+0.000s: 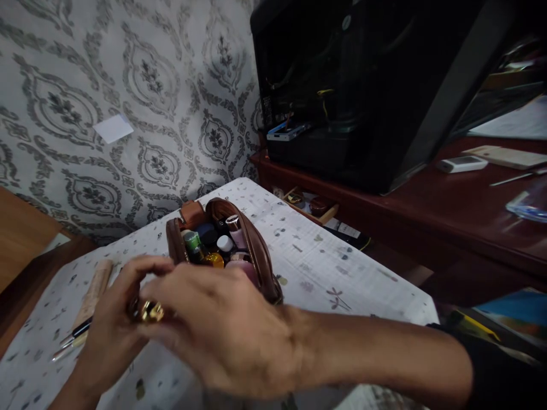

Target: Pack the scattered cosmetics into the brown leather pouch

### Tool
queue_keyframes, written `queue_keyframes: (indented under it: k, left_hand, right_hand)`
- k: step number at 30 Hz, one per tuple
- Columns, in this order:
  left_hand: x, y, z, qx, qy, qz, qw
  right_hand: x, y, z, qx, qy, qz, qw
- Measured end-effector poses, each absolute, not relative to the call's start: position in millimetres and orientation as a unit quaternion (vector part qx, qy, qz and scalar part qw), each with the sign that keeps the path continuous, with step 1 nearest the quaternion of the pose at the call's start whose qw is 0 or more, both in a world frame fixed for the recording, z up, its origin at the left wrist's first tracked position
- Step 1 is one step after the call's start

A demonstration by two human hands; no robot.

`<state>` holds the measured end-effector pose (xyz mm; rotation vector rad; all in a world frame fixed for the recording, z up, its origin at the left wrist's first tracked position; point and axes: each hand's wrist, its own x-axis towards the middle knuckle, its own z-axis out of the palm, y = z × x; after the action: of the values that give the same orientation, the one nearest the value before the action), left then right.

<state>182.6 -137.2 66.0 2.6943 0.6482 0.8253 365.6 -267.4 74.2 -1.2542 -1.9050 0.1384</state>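
Observation:
An open brown leather pouch (pixel 260 256) stands on the patterned tablecloth (pixel 316 256), filled with several small bottles and tubes. Both my hands meet just in front of it. My left hand (pixel 113 324) curls its fingers around a small gold-coloured object (pixel 150 311). My right hand (pixel 226 330) reaches across from the right, its fingers pinched on the same gold object. Most of that object is hidden by my fingers.
A beige tube (pixel 94 290) and thin brushes or pencils (pixel 70 341) lie at the left on the cloth. A dark red wooden cabinet (pixel 427 210) with a black box-like device (pixel 363 85) stands at the right. Patterned wallpaper is behind.

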Motion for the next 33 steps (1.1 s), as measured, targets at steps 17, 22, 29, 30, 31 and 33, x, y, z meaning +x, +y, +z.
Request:
queue_keyframes:
  k: [17,22,29,30,31,33]
  left_hand:
    - [223,-107,65,0.975,0.111,0.193,-0.027]
    - [223,-110,57,0.968,0.118,0.22,0.005]
    - [225,-111,52,0.957,0.142,0.248,0.038]
    - [225,-111,52,0.959,0.142,0.244,0.037]
    - [225,-111,52,0.96,0.14,0.239,0.036]
    - [225,-111,52,0.961,0.138,0.237,0.035]
  right_hand:
    - [459,-197,97,-0.565,-0.7,-0.02,0.437]
    - [454,-163,102,-0.573,-0.769,0.027,0.28]
    - [446,-142,112,-0.565,-0.801,0.076,0.181]
    - [446,-140,114,-0.561,-0.806,0.077,0.171]
    - [445,-139,115,-0.558,-0.811,0.079,0.158]
    - [444,-137,116,-0.55,-0.821,0.081,0.132]
